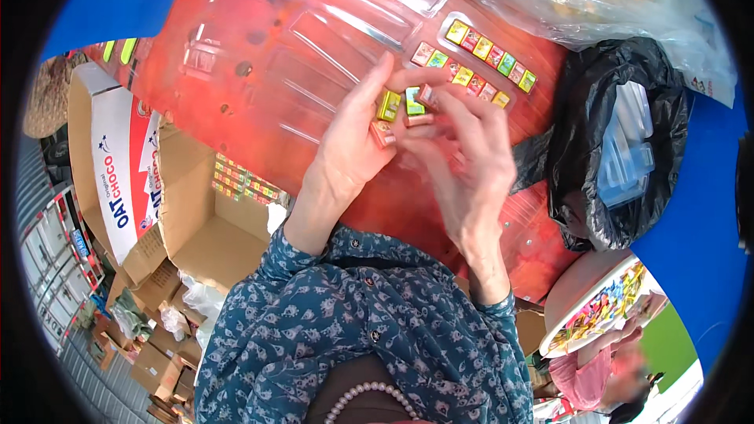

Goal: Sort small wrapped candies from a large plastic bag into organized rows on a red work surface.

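My left hand (345,137) is turned palm up and cupped, with several small block-shaped wrapped candies resting in it. Among these are a yellow candy (388,105), a green candy (414,100) and a red candy (382,134). The curled fingers of my right hand (475,161), slightly blurred, close on a red-and-white candy (426,95) over the left fingers. Just beyond the hands lies a clear plastic tray (345,35) with long compartments. Two rows of candies (495,53) in yellow, red, green and pink fill its right end; my right fingers partly cover the nearer row.
A black bag (577,118) holding clear plastic pieces stands right of the red table (212,110). Behind it lies a large clear bag (542,0) of candies. A white tub (561,310) of wrapped sweets is lower right, near another person (585,381). An open carton (212,243) holds filled trays.
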